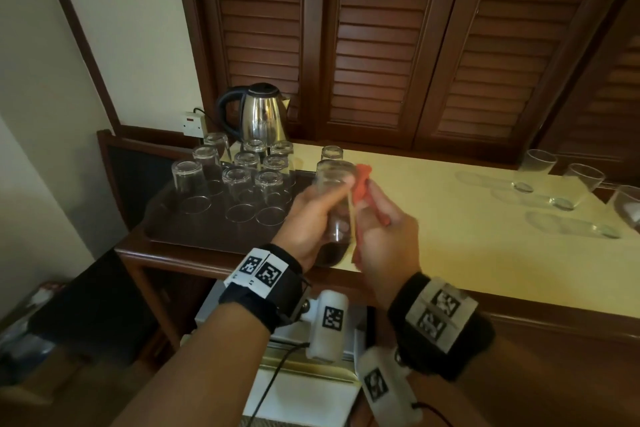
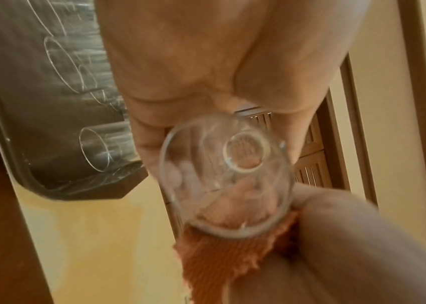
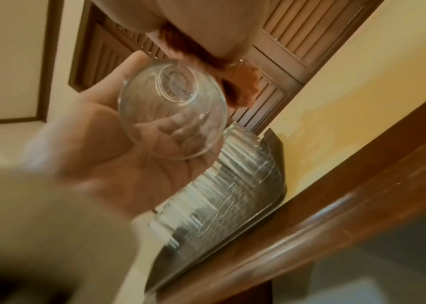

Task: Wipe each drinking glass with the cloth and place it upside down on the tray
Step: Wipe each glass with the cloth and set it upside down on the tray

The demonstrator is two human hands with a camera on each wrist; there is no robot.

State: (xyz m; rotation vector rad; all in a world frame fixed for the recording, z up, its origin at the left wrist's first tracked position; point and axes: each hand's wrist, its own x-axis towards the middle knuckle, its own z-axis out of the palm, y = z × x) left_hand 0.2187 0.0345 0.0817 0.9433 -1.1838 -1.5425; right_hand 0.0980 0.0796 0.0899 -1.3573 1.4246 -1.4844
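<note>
Left hand: the left hand (image 1: 309, 215) wraps its fingers round a drinking glass (image 1: 335, 204), held tilted above the worktop's (image 1: 450, 218) front edge, just right of the tray (image 1: 166, 229)
Right hand: the right hand (image 1: 384, 236) pinches an orange cloth (image 1: 362, 184) against the glass's side; the cloth bunches up near the rim
Tray: sits at the worktop's left end; upside-down glasses (image 1: 242, 184) stand on it in rows
Waiting glasses: upright glasses (image 1: 585, 180) stand near the worktop's right end
Kettle: a steel kettle (image 1: 259, 113) stands at the back left corner, behind the tray
</note>
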